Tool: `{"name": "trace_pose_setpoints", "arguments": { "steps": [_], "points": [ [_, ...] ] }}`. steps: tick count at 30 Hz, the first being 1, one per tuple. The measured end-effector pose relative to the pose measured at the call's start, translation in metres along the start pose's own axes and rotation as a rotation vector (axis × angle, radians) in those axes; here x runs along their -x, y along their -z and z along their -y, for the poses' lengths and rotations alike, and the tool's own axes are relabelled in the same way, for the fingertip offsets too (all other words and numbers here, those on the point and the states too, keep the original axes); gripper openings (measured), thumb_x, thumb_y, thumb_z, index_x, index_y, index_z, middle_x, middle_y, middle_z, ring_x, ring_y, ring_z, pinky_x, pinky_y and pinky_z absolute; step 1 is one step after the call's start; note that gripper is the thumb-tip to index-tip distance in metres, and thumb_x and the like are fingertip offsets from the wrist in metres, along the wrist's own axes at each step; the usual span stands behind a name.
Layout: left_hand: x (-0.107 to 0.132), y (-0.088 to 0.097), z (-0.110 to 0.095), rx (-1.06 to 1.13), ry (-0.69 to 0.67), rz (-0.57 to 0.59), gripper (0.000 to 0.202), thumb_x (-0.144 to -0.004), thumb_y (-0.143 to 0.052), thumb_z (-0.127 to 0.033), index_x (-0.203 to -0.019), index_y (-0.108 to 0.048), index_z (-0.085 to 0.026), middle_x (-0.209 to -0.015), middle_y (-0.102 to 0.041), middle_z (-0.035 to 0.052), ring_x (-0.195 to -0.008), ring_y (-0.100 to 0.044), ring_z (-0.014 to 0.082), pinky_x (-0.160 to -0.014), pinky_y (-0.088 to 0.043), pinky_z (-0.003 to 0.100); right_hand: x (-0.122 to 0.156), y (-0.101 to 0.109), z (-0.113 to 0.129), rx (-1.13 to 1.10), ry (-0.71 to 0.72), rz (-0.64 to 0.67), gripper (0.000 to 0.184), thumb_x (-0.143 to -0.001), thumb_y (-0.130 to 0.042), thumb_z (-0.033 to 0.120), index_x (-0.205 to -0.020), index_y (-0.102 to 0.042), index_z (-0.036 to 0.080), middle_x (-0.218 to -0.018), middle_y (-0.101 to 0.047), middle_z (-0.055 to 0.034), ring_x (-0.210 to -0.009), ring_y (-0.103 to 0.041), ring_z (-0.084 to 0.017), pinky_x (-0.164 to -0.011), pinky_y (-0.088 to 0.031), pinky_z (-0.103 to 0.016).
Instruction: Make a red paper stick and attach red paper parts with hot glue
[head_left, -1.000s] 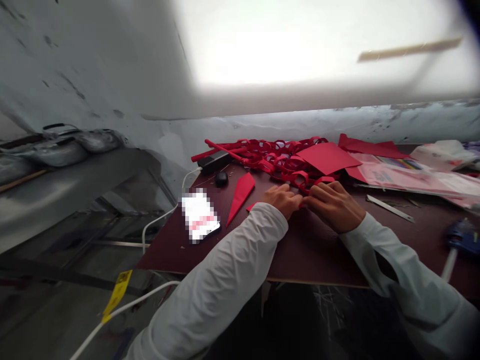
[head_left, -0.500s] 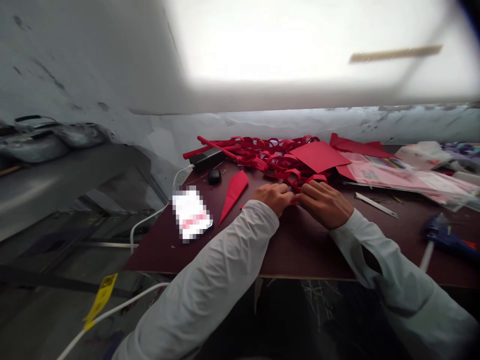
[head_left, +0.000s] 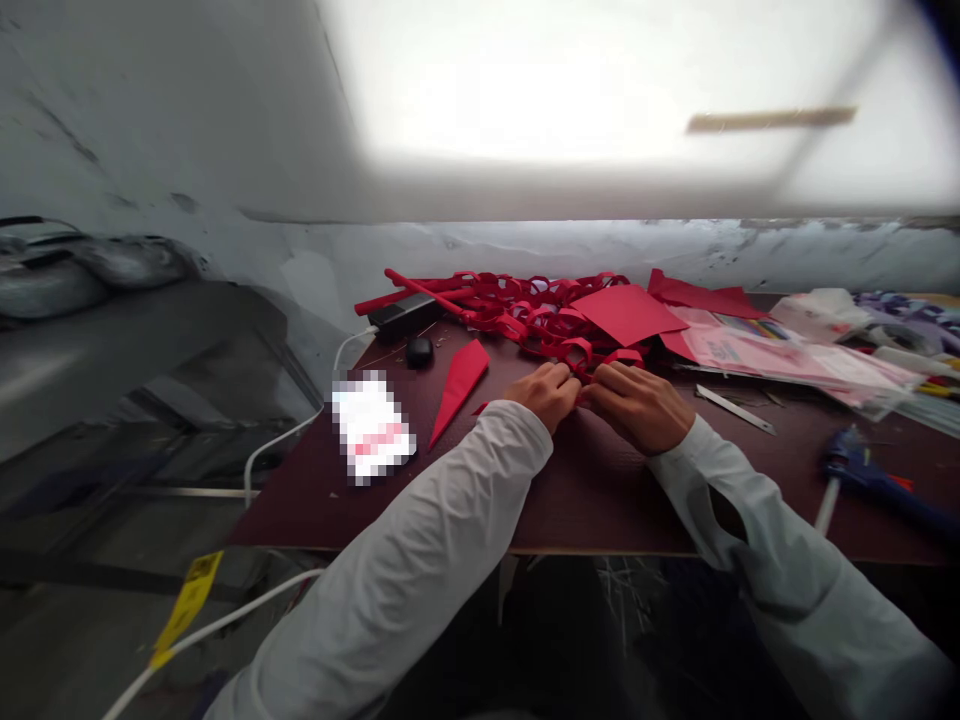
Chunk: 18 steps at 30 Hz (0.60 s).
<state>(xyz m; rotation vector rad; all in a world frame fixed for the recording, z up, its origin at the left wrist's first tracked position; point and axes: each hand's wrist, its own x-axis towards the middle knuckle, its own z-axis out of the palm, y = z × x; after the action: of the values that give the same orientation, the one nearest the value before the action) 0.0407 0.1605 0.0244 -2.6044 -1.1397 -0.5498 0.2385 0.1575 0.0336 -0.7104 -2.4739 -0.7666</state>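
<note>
On the dark maroon counter (head_left: 600, 505) beside a scuffed pale wall (head_left: 465, 241), we have a looped red paper chain (head_left: 512, 328) heaped toward the back. Our left hand (head_left: 544, 392) and right hand (head_left: 637, 402) meet at its front, both pinching a mostly hidden red paper strip (head_left: 581, 401). Compared with a second ago, our view has swung right, showing more of the blue plastic glue gun (head_left: 851, 468).

Long, wrinkled, pale grey left sleeve (head_left: 405, 560), matching right sleeve (head_left: 810, 585), dark gap (head_left: 726, 512) near its cuff (head_left: 673, 455)
</note>
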Motion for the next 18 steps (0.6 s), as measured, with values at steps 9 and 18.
{"name": "trace_pose_setpoints", "arguments": {
  "steps": [9,18],
  "points": [
    [0.0008,0.0017,0.0046,0.025,-0.037,-0.029,0.022,-0.101,-0.048,-0.019,-0.092,-0.068,-0.017,-0.090,-0.066,0.0058,-0.092,-0.055,0.0196,-0.077,-0.048,0.028,0.0018,0.0020,0.0016,0.027,-0.045,-0.027,0.019,-0.103,-0.051,0.026,-0.096,-0.066,0.017,-0.082,-0.062,-0.0042,-0.077,-0.056,-0.016,-0.060,-0.036,-0.029],
    [0.0007,-0.0020,0.0016,0.053,-0.057,-0.072,0.021,-0.102,-0.046,-0.017,-0.093,-0.066,-0.017,-0.085,-0.064,0.0049,-0.087,-0.056,0.0181,-0.080,-0.049,0.027,0.0030,0.0051,-0.0008,0.013,-0.076,0.058,0.024,-0.104,-0.047,0.024,-0.090,-0.066,0.019,-0.083,-0.065,-0.0051,-0.084,-0.054,-0.018,-0.056,-0.032,-0.031]
  ]
}}
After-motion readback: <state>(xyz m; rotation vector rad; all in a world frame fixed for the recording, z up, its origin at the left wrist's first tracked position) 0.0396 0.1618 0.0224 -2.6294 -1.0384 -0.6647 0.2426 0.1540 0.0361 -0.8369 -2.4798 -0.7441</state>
